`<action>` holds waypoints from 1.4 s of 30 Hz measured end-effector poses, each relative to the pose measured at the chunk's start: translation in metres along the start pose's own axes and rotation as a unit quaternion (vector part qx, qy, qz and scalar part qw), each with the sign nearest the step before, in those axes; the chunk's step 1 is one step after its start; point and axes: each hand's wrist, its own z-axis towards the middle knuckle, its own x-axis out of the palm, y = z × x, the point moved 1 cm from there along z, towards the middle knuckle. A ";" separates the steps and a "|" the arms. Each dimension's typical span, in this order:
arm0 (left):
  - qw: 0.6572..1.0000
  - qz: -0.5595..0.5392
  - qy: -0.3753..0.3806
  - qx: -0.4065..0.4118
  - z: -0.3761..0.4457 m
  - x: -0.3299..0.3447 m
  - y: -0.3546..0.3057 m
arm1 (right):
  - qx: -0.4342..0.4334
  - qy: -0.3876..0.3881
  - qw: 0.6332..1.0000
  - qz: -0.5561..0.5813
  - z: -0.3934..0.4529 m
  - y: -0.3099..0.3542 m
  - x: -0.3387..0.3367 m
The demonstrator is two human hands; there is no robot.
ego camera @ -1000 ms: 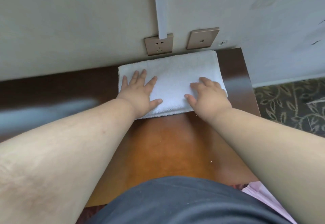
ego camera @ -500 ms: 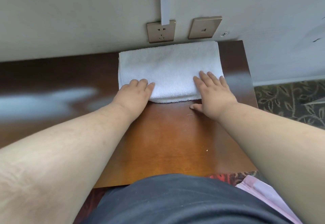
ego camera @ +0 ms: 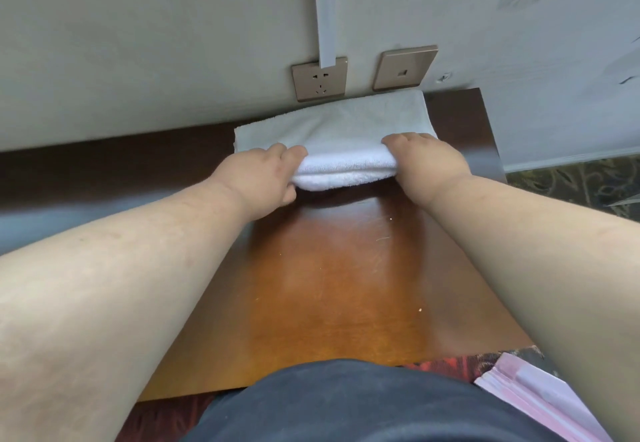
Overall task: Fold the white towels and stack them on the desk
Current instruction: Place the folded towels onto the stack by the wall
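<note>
1. The desk (ego camera: 339,268) is giving you open wood on your side, while the wall (ego camera: 173,43) is crowding the far edge.
2. The white towel (ego camera: 346,129) is lying against that wall.
3. Your left hand (ego camera: 263,178) and right hand (ego camera: 426,161) are gripping its near edge; be lifting both corners evenly.

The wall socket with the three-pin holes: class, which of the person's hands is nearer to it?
Left. The left hand grips the white towel's near edge just below and left of the socket; the right hand grips the same edge farther off, below the blank plate.
</note>
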 end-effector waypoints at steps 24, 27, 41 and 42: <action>0.983 0.064 -0.073 -0.154 -0.100 -0.131 0.027 | -0.115 -0.073 0.989 -0.051 -0.043 0.048 -0.131; 0.974 0.061 -0.087 -0.199 -0.139 -0.141 0.025 | -0.146 -0.098 0.983 -0.048 -0.055 0.068 -0.146; 0.896 0.064 -0.140 -0.416 -0.341 -0.164 0.090 | -0.315 -0.173 0.933 -0.012 -0.088 0.264 -0.209; 0.892 0.065 -0.144 -0.423 -0.357 -0.163 0.098 | -0.322 -0.173 0.930 -0.019 -0.091 0.282 -0.210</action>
